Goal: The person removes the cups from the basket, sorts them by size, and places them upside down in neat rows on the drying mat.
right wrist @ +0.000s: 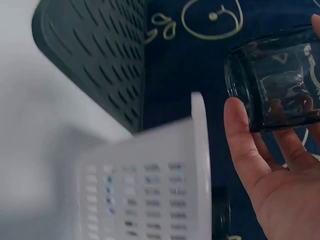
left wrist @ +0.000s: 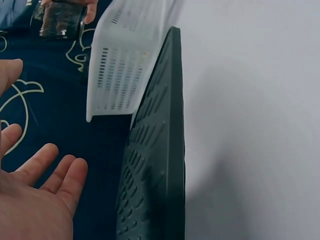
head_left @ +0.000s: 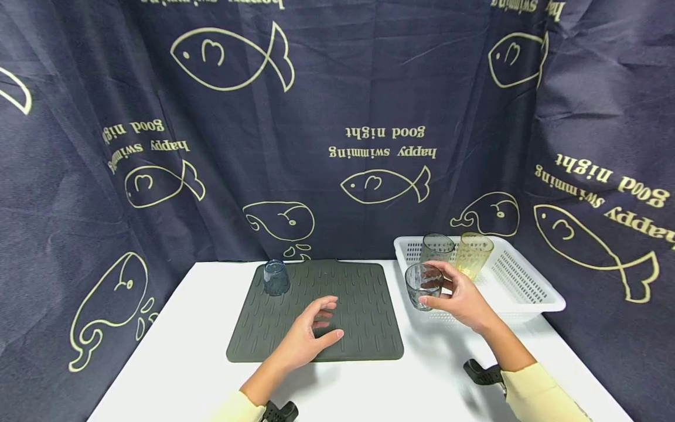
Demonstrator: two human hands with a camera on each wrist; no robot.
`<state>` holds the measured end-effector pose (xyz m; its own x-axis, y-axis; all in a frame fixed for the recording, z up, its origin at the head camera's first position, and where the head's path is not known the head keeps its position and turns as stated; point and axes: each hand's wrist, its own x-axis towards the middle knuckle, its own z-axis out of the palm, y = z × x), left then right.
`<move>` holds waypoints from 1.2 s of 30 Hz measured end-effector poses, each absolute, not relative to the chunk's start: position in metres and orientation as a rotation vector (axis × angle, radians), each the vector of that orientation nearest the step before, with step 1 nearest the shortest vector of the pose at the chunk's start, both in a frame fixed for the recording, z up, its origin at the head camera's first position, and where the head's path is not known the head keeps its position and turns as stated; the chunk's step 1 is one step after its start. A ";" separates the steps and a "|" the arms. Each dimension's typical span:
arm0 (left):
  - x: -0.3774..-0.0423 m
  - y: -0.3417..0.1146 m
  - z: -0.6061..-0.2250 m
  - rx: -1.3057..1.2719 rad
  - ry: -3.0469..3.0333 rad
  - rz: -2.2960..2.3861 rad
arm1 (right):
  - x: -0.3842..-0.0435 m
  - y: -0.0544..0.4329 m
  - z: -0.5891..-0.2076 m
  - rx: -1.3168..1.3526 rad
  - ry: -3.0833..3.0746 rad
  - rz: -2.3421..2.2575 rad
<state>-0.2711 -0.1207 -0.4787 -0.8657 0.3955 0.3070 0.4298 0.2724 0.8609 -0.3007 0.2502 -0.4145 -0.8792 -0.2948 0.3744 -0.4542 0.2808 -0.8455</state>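
Note:
My right hand (head_left: 461,298) grips a clear grey-blue drinking glass (head_left: 416,291) by its side, rim upward, above the near left edge of a white plastic basket (head_left: 548,300). The right wrist view shows the same glass (right wrist: 280,82) with fingers and thumb around it. Over the dark grey drying mat (head_left: 364,334) hovers my left hand (head_left: 306,337), holding nothing, its fingers loosely bent and apart. On the mat's back left corner stands a blue glass (head_left: 276,278), narrow end up. Inside the basket are a grey glass (head_left: 436,246) and a yellow glass (head_left: 473,255).
The mat lies on a white table (head_left: 174,346), left of the basket. A dark blue curtain (head_left: 327,105) with fish and whale drawings hangs behind and at both sides. The basket's raised rim (right wrist: 200,150) is close to my right hand.

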 end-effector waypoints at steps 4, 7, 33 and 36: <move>-0.271 -0.115 -0.477 -0.820 -2.452 -1.721 | -0.295 0.238 -0.419 0.712 -2.407 1.708; -0.271 -0.111 -0.475 -0.836 -2.435 -1.736 | -0.292 0.228 -0.422 0.735 -2.405 1.754; -0.266 -0.095 -0.470 -0.832 -2.418 -1.855 | -0.279 0.170 -0.443 0.915 -2.459 1.647; -0.266 -0.094 -0.471 -0.833 -2.415 -1.867 | -0.279 0.166 -0.444 0.939 -2.486 1.602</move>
<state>-0.2664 -0.0944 -0.4711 -0.8611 0.4154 0.2930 0.3882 0.1653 0.9066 -0.2790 0.1658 -0.4438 -0.8161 -0.4650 0.3432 -0.5046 0.2838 -0.8154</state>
